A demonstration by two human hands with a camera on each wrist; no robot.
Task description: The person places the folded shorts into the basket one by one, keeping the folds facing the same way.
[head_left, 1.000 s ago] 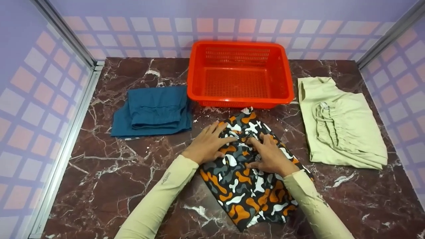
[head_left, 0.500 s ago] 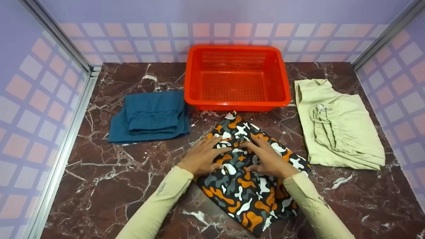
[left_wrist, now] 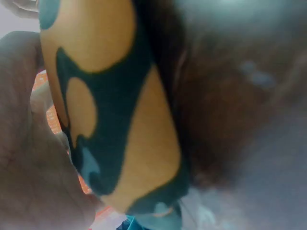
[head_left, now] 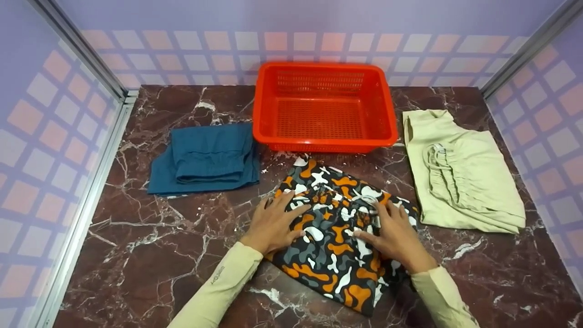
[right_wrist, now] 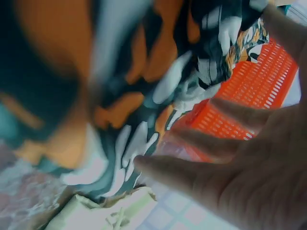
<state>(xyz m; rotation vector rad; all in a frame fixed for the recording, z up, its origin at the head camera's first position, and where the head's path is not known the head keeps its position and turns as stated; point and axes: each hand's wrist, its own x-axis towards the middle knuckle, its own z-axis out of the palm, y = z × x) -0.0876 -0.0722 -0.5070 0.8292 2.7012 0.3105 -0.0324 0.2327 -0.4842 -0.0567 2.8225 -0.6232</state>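
Folded drawstring pants in an orange, black, grey and white camouflage print lie aslant on the table below the basket. My left hand rests on their left side, fingers spread and fairly straight. On the right side, my right hand touches the cloth beside the pale drawstring, thumb and fingers apart. The left wrist view has the print cloth close up next to the hand. In the right wrist view, extended fingers lie against the blurred cloth.
A red plastic basket with nothing inside stands at the back. Folded blue pants lie to its left. Folded pale green drawstring pants lie on the right. Tiled-pattern walls enclose the marble-look table.
The camouflage pants have turned counterclockwise, their top corner swinging left. My right hand has moved right, off the middle of the cloth, and the drawstring now shows. My left hand has shifted slightly left.
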